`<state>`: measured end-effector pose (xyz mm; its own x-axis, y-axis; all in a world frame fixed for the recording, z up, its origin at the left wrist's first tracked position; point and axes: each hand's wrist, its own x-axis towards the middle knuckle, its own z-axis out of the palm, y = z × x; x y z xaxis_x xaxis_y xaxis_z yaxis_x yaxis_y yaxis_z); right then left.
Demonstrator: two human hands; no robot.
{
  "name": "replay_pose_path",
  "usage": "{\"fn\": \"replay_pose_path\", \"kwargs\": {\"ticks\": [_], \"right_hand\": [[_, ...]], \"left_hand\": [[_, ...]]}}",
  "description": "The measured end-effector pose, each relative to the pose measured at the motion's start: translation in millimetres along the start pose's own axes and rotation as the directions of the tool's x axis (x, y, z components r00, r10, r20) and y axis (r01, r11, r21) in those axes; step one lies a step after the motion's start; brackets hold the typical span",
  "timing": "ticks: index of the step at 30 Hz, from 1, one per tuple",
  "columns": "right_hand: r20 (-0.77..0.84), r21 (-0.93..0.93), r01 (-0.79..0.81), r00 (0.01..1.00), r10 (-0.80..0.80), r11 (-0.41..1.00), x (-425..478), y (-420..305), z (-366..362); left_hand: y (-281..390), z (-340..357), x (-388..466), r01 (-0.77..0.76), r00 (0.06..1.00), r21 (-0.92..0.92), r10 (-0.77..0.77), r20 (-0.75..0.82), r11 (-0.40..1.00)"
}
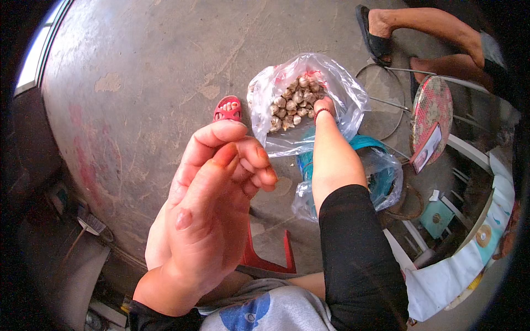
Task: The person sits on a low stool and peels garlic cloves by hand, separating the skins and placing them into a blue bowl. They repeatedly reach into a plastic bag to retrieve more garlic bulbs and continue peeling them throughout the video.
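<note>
My left hand (211,198) is raised close to the camera, fingers curled and thumb against them. Its thumb and fingertips have orange-brown stains. No object shows in it, though the inside of the curl is hidden. My right hand (325,104), with a red bead bracelet (322,112) at the wrist, reaches into a clear plastic bag (350,85) on the floor. It is at the right side of a heap of garlic bulbs (292,101); its fingers are mostly hidden. Some red netting (312,75) lies at the back of the heap.
Below the bag stands a blue-green container (368,142) with clear plastic around it. To the right are a round-topped stool (432,99) bearing a smartphone (426,149), and a person's legs (434,27) in dark sandals. Red plastic legs (288,252) show below. A cloth-draped edge (447,277) curves at lower right.
</note>
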<state>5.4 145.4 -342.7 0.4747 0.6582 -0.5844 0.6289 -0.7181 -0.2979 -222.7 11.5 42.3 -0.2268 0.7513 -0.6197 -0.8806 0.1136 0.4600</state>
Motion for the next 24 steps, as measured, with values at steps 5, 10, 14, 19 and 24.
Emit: {"fn": "replay_pose_path", "kwargs": {"ticks": [5, 10, 14, 19, 24], "right_hand": [[-0.003, -0.137, 0.080, 0.997, -0.081, 0.987, -11, -9, 9], [0.002, -0.334, 0.042, 0.999, -0.044, 0.942, 15, 8, 26], [0.113, 0.045, -0.468, 0.880, 0.461, 0.883, 29, 30, 56], [0.034, 0.336, -0.207, 0.978, 0.208, 0.919, 6, 49, 96], [-0.182, 0.262, 0.157, 0.977, -0.111, 0.952, -73, 20, 98]], "left_hand": [[1, -2, 2, -0.031, 0.999, 0.016, 0.032, -0.018, 0.999], [-5, 2, 4, 0.015, 1.000, 0.024, -0.014, -0.027, 1.000], [-5, 2, 5, 0.019, 0.999, 0.038, -0.017, -0.050, 0.999], [-5, -7, 7, 0.075, 0.991, 0.070, -0.082, 0.105, 0.995], [-4, -8, 5, 0.022, 0.994, 0.074, -0.030, 0.109, 0.997]]}}
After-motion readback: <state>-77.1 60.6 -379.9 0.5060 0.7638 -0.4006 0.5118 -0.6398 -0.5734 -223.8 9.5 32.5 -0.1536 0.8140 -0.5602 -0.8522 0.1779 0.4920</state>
